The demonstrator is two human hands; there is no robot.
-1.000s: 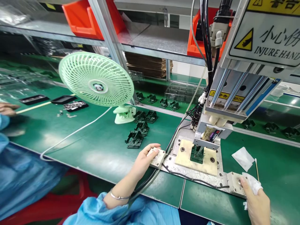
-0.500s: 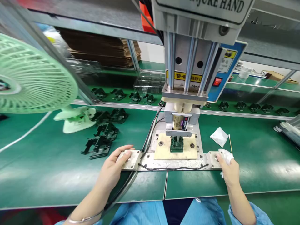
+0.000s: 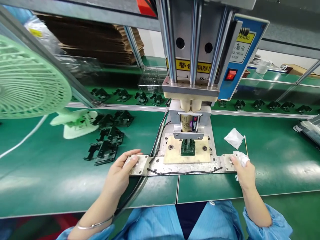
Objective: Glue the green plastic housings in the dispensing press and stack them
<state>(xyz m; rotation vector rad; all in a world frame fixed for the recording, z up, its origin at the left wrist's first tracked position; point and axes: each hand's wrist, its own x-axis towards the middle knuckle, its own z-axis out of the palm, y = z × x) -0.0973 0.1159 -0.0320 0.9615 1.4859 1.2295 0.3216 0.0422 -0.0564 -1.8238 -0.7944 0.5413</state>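
My left hand (image 3: pixel 121 172) grips the left button block (image 3: pixel 140 165), thumb on top and fingers round its far side. My right hand (image 3: pixel 245 175) holds a crumpled white tissue (image 3: pixel 241 158), its thumb on the right button block (image 3: pixel 227 162). Both blocks sit at the ends of the metal base of a press (image 3: pixel 191 86). Between them, a small dark green plastic part (image 3: pixel 188 148) stands on a cream fixture plate (image 3: pixel 172 156), under the lowered press head. Two batteries (image 3: pixel 189 123) show inside the head, just above the part.
Several black plastic parts (image 3: pixel 107 141) lie left of the press beside a green fan (image 3: pixel 77 124). A white paper square (image 3: pixel 233 138) and a cotton swab (image 3: pixel 246 145) lie at right. More parts line the conveyor (image 3: pixel 175 103) behind. Cables (image 3: pixel 140 188) run over the front edge.
The camera view has shifted slightly, bringing the press closer. Both hands stay on the button blocks, and the press head shows no clear movement.
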